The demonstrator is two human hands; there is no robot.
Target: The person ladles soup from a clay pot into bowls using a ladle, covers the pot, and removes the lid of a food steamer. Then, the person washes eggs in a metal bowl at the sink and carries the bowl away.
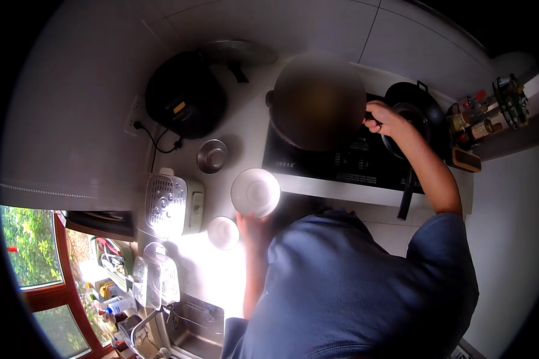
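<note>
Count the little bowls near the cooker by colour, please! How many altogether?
White bowls: 2, one of them at the left hand
Silver bowl: 1
Total: 3

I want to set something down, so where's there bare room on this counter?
Bare counter shows between the metal cup and the pot, and, under glare, between the small bowl and the sink. It's crowded where the small bowl, large bowl and white appliance sit close.
</note>
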